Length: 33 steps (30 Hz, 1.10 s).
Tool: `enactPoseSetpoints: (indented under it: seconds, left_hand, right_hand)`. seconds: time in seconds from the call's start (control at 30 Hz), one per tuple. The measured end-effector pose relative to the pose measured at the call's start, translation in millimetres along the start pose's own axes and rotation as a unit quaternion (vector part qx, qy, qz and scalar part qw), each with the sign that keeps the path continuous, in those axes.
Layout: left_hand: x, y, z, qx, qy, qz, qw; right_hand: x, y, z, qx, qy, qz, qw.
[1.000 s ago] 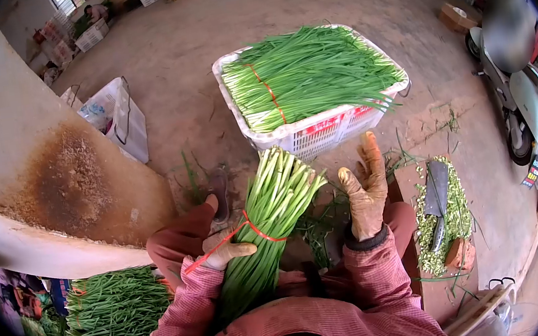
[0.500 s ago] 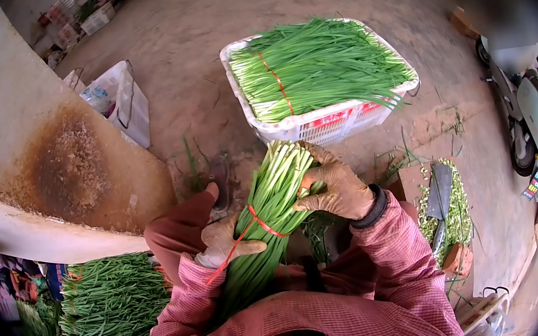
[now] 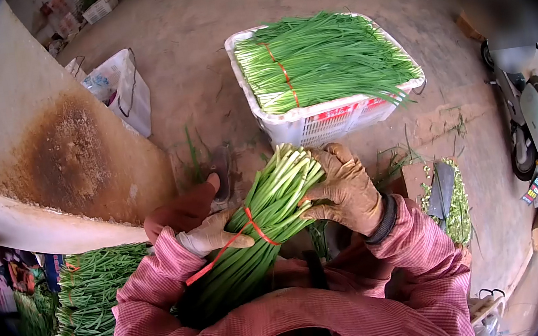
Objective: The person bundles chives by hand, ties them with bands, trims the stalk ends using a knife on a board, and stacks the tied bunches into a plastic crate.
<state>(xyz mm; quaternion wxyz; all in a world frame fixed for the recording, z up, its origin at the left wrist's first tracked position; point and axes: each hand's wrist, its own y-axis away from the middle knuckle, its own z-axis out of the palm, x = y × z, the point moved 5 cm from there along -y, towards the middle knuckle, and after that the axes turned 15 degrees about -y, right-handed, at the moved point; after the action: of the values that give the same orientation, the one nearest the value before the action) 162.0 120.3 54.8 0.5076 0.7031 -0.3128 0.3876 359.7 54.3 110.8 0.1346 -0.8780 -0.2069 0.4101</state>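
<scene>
A bundle of garlic chives lies tilted across my lap, pale stem ends pointing away from me and green leaves toward my body. A red tie circles it, one loose end trailing left. My gloved left hand grips the bundle's left side by this tie, thumb on top. At the pale end, my gloved right hand is closed around the right side, thumb and fingers against the stems. A bit of orange-red shows by its fingertips; what it belongs to is partly hidden.
Ahead stands a white crate with banded chives. More chives are piled at my left, below a stained pillar. To the right, a knife lies among cut stem ends. A scooter stands farther right.
The bundle's leafy part has swung slightly left, and my left hand has shifted left with the tie's loose end. My right hand has moved slightly right, its fingers more curled.
</scene>
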Motion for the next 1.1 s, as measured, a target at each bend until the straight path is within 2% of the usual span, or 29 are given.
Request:
enactPoseSetpoints:
  seconds: [0.03, 0.07, 0.13, 0.17, 0.23, 0.27, 0.37, 0.43, 0.47, 0.5, 0.53, 0.6, 0.63, 0.7, 0.77, 0.8, 0.83, 0.9, 1.03, 1.07, 1.1]
  left_hand:
    - [-28.4, -11.2, -2.8, -0.017, 0.002, 0.029, 0.999]
    - [-34.9, -14.9, -0.7, -0.033, 0.004, 0.059, 0.998]
    - [-39.6, -9.0, -1.1, -0.044, 0.011, 0.031, 0.999]
    - [-39.1, -6.3, -3.3, -0.052, 0.009, 0.005, 0.999]
    - [-37.2, -3.4, -9.7, -0.075, 0.038, 0.05, 0.995]
    - [-33.9, 2.2, -13.6, -0.087, 0.05, 0.038, 0.994]
    - [-39.2, 17.2, -31.7, -0.097, 0.05, -0.01, 0.994]
    - [-38.1, 37.1, -39.0, -0.15, 0.008, -0.034, 0.988]
    - [-25.0, 46.2, -37.9, -0.168, -0.001, 0.009, 0.986]
    - [-34.0, 53.3, -38.6, -0.161, 0.01, 0.002, 0.987]
    - [-46.5, 61.0, -36.6, -0.169, 0.013, -0.013, 0.986]
    - [-68.1, 76.4, -20.3, -0.177, 0.069, -0.039, 0.981]
    - [-79.2, 81.7, -8.8, -0.165, 0.058, -0.011, 0.985]
    - [-103.6, 91.4, 20.8, -0.131, 0.022, -0.016, 0.991]
    - [-105.1, 91.3, 47.1, -0.044, 0.066, 0.016, 0.997]
    - [-118.5, 94.2, 53.4, 0.024, -0.007, 0.035, 0.999]
    - [-122.9, 91.8, 57.6, 0.018, 0.004, 0.035, 0.999]
    - [-126.8, 84.1, 64.4, -0.048, 0.043, 0.054, 0.996]
    - [-118.0, 72.3, 65.6, -0.148, 0.094, 0.09, 0.98]
    - [-109.9, 65.7, 63.5, -0.128, 0.093, 0.138, 0.978]
    - [-108.1, 59.5, 68.1, -0.129, 0.088, 0.135, 0.978]
  right_hand:
    - [-9.7, 0.0, 0.3, -0.004, -0.003, 0.006, 1.0]
    - [-16.3, -1.5, 4.0, -0.034, 0.067, 0.046, 0.996]
    - [-24.3, -3.0, 13.3, -0.067, 0.179, 0.09, 0.977]
    - [-27.6, -5.6, 18.0, -0.074, 0.176, 0.089, 0.978]
    - [-38.7, -15.0, 22.1, -0.043, 0.268, 0.018, 0.962]
    - [-45.6, -20.8, 22.7, -0.039, 0.294, -0.062, 0.953]
    - [-55.2, -36.7, 36.1, -0.057, 0.284, -0.134, 0.948]
    - [-66.2, -42.6, 51.0, -0.089, 0.271, -0.168, 0.944]
    - [-74.6, -43.0, 61.3, -0.086, 0.262, -0.213, 0.937]
    - [-82.5, -41.2, 71.1, -0.082, 0.25, -0.255, 0.93]
    - [-92.6, -39.2, 76.9, -0.135, 0.232, -0.249, 0.931]
    - [-100.0, -30.0, 95.3, -0.167, 0.191, -0.261, 0.931]
    - [-102.5, -24.4, 104.3, -0.19, 0.166, -0.268, 0.93]
    - [-99.6, -7.4, 120.4, -0.219, 0.185, -0.267, 0.92]
    - [-92.7, 12.4, 135.3, -0.284, 0.151, -0.255, 0.912]
    - [-89.9, 20.4, 138.3, -0.318, 0.17, -0.265, 0.894]
    - [-84.2, 27.0, 141.3, -0.327, 0.165, -0.258, 0.894]
    - [-73.9, 33.5, 142.6, -0.286, 0.079, -0.225, 0.928]
    - [-94.0, 27.3, 137.7, -0.335, 0.086, -0.295, 0.89]
    - [-97.2, 26.0, 136.3, -0.331, 0.086, -0.299, 0.891]
    - [-100.5, 27.1, 134.2, -0.323, 0.099, -0.309, 0.889]
